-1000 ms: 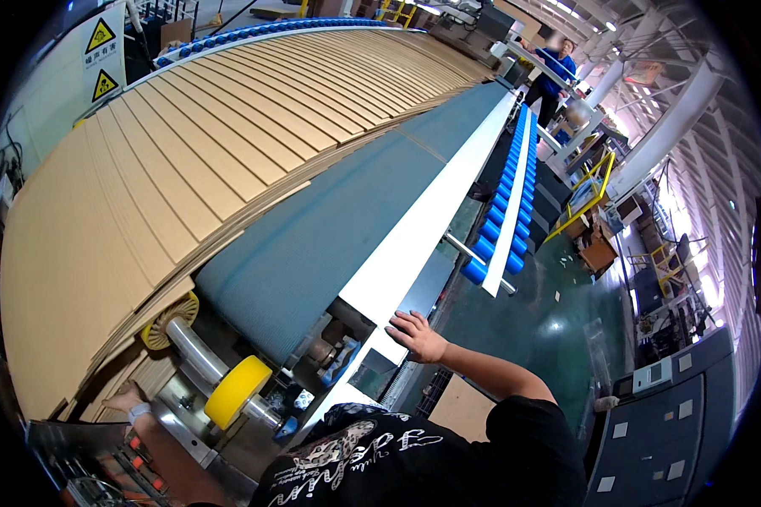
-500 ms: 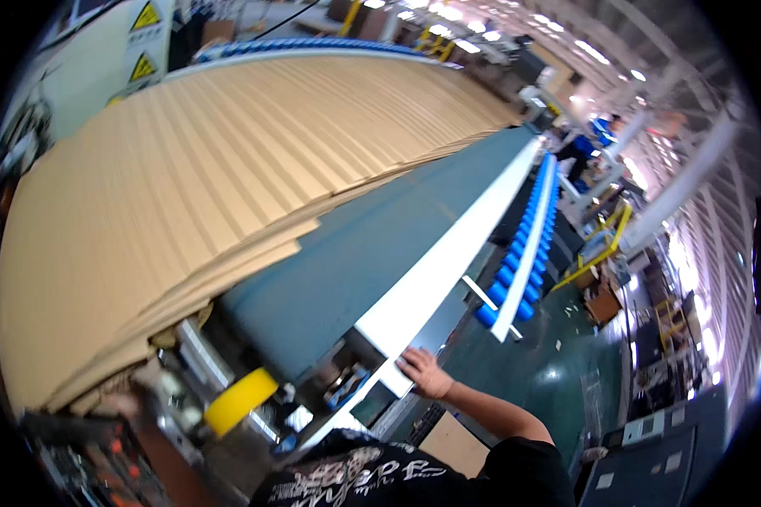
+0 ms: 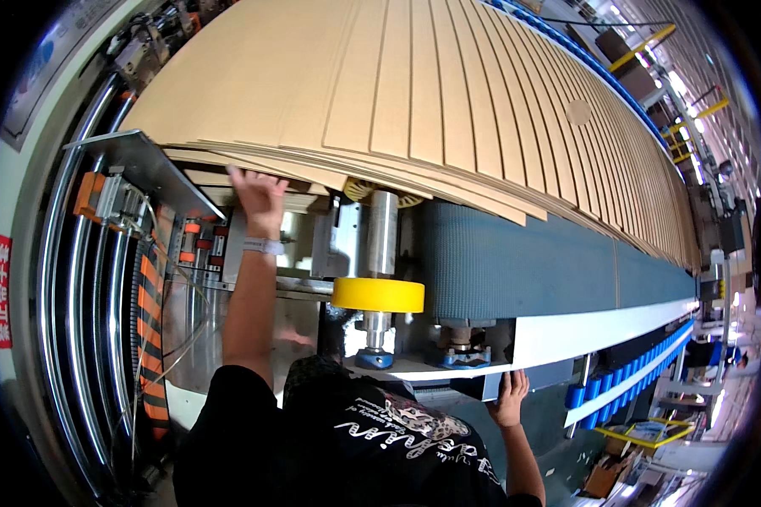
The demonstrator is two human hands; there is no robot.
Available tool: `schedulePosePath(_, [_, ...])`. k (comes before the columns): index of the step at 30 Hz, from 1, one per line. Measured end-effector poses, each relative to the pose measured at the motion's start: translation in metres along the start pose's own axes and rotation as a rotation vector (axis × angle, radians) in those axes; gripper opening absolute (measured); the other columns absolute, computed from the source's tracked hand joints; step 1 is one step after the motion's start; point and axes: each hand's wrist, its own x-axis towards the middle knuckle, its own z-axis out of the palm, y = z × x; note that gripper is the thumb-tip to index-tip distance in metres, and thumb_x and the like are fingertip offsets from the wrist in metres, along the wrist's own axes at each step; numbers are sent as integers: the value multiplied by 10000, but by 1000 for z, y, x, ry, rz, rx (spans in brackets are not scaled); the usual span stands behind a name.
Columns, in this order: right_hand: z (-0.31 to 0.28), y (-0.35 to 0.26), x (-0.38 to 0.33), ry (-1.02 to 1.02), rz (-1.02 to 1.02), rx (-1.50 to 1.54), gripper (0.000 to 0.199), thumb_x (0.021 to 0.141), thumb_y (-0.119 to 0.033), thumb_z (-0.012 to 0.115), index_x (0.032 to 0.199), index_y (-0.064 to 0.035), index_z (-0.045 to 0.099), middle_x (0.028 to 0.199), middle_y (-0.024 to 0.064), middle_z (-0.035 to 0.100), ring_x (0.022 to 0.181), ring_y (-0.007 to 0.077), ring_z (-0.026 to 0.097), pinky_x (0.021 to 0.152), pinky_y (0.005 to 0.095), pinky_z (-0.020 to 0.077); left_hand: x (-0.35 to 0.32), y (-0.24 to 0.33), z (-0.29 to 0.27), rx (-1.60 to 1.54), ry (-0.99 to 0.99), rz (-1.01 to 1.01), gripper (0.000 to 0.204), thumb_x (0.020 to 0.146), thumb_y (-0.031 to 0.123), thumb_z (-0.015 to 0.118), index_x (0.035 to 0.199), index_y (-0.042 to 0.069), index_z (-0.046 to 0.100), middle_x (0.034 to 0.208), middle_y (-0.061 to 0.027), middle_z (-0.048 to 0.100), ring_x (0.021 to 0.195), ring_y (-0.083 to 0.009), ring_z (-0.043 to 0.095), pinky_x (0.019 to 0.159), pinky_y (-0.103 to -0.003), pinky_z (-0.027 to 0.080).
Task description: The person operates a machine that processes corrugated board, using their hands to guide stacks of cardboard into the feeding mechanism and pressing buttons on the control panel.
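Overlapping brown cardboard sheets (image 3: 414, 93) lie fanned out along a dark green conveyor belt (image 3: 524, 262). My left hand (image 3: 260, 203) is at the near edge of the sheets by the belt's left end, its fingers stretched out. Whether the fingertips touch the cardboard I cannot tell. A band sits around that wrist. Lower right, my right hand (image 3: 507, 399) rests with extended fingers against the edge of the machine frame, just under the white side rail (image 3: 566, 331). Between my arms, a yellow wheel (image 3: 379, 295) sits on a metal shaft (image 3: 382, 232).
On the left stand long chrome rods (image 3: 74, 279), a metal plate (image 3: 144, 160) and a black-and-orange striped strip (image 3: 150, 338). Blue rollers (image 3: 621, 380) line a track beyond the rail. Yellow railing (image 3: 651, 433) stands at lower right, and a person (image 3: 703, 355) is farther off.
My view has swung toward the left end of the machine. My left hand, blurred and low before, now shows clearly at the cardboard edge. My right hand stays by the rail's end.
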Motion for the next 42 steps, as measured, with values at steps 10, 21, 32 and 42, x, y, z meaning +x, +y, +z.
schedulePosePath(10, [-7,0,4,-8,18,12,737,617,-218,669,1231,11,333,1282,243,301,1226,427,250,991,589,170,-18,8,75,-191,71,-80,782,818,605,423,1362,82,219,1407,-99,236,1282,-230,237,1068,-395,176])
schedulePosePath(21, [-2,1,-1,-26,33,16,904,537,-193,724,1297,-23,266,1326,239,254,1254,413,218,1006,571,151,-7,2,81,-138,184,18,738,868,594,289,1361,49,220,1424,-105,213,1290,-258,226,1063,-394,181])
schedulePosePath(32, [-4,5,-3,-13,28,-8,862,558,-210,693,1287,-4,283,1320,234,278,1248,405,236,1011,562,149,2,-2,82,-160,127,199,786,838,629,318,1348,34,251,1402,-101,265,1258,-242,284,1045,-348,215])
schedulePosePath(42, [-8,32,-14,46,10,28,739,655,-233,635,1268,12,304,1306,242,293,1228,420,258,989,585,166,3,-18,114,-131,513,323,710,867,556,290,1331,19,297,1390,-119,294,1235,-258,343,1040,-347,257])
